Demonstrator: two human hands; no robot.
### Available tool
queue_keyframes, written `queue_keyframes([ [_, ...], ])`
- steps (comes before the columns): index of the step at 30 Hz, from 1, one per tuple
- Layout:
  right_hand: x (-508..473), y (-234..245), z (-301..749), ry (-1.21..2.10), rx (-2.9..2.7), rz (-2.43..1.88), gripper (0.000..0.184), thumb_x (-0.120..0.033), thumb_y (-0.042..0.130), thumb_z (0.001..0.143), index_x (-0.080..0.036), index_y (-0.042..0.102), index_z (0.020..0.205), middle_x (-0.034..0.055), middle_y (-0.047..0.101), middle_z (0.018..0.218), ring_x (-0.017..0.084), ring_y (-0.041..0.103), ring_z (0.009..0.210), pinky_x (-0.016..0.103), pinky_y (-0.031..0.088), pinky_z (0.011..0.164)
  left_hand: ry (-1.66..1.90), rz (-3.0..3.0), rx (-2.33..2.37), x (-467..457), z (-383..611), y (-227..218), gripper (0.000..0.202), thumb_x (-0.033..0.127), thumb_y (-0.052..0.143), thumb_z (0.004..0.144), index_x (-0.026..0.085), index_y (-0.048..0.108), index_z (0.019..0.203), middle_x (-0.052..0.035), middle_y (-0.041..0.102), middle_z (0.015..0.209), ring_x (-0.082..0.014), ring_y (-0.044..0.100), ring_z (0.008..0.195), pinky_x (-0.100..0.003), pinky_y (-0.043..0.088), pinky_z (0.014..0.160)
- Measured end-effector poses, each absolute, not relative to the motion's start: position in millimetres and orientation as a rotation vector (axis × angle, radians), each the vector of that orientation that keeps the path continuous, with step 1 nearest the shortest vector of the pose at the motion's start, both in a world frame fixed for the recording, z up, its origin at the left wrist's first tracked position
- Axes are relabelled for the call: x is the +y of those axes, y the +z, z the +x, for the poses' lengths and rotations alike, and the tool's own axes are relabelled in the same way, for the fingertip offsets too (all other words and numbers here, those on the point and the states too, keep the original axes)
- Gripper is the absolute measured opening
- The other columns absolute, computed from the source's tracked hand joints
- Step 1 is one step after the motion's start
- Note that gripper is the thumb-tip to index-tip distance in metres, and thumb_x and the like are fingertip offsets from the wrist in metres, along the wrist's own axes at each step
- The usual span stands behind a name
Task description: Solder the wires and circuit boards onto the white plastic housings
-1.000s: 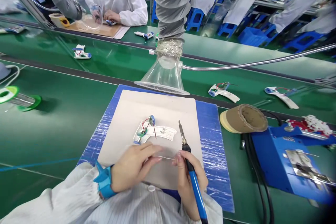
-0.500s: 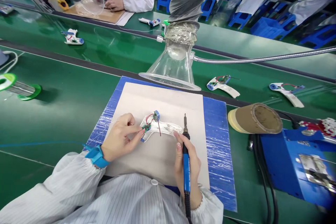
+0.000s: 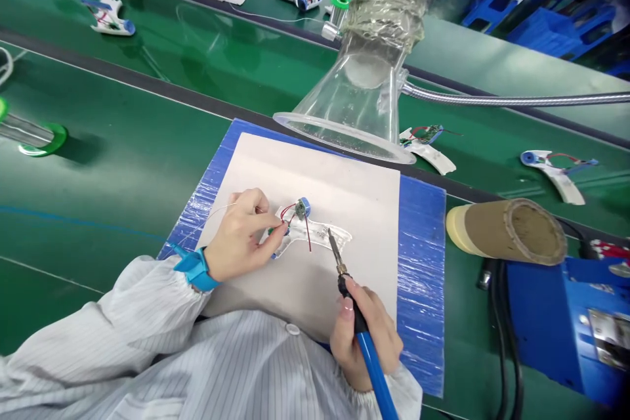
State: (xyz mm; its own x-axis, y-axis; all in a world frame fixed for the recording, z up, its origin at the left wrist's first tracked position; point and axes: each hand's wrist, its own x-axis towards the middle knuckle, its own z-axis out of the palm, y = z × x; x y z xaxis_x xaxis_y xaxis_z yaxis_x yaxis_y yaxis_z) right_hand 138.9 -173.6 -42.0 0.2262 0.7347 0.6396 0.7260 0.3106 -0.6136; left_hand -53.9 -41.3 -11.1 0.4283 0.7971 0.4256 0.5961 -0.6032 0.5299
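A white plastic part (image 3: 315, 235) with a small circuit board, red wires and a blue cap lies on a pale work mat (image 3: 319, 210) over a blue board (image 3: 420, 243). My left hand (image 3: 241, 236) pinches a thin solder wire (image 3: 211, 215) and rests its fingertips against the part's left end. A blue-handled soldering iron (image 3: 354, 315) is gripped in my right hand (image 3: 364, 335), its tip slanting up-left and ending just beside the part. A blue strap circles my left wrist.
A clear fume funnel (image 3: 359, 98) on a grey hose hangs over the mat's far edge. A cardboard roll (image 3: 506, 233) and a blue soldering station (image 3: 566, 321) stand at right. Similar white parts (image 3: 556, 170) lie on the green belt. A solder spool (image 3: 29, 134) sits far left.
My left hand has gone forward from near my body to the part. The iron's tip has tilted in toward the part. The view has tipped downward.
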Motion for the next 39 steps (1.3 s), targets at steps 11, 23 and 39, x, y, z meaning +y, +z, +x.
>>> queue_keyframes([
  [11,-174,-38,142,0.085,-1.624,-1.426,0.04,-0.01,0.059,0.082,-0.019,0.064,0.12,0.0049,0.071,0.089,0.015,0.067,0.072,0.027,0.057,0.061,0.909,2.388,1.21,-41,-53,-12,0.018,0.02,0.059,0.084,0.017,0.068,0.069,-0.0017,0.048,0.073,-0.0152,0.051,0.071,-0.034,0.034,0.068],
  [23,-172,-40,137,0.078,-1.45,-1.501,0.044,-0.006,0.059,0.083,-0.022,0.062,0.123,0.0037,0.07,0.088,0.014,0.066,0.068,0.026,0.055,0.057,0.987,2.364,1.215,-42,-46,-16,0.02,0.019,0.059,0.085,0.017,0.067,0.067,-0.0004,0.045,0.072,-0.0139,0.05,0.069,-0.035,0.031,0.068],
  [39,-173,-46,137,0.108,-1.408,-1.574,0.035,-0.014,0.062,0.086,-0.025,0.064,0.12,0.0023,0.073,0.094,0.016,0.071,0.072,0.029,0.061,0.066,0.93,2.385,1.214,-38,-39,-20,0.025,0.022,0.056,0.087,0.018,0.067,0.066,-0.0011,0.046,0.073,-0.0148,0.049,0.071,-0.036,0.032,0.07],
])
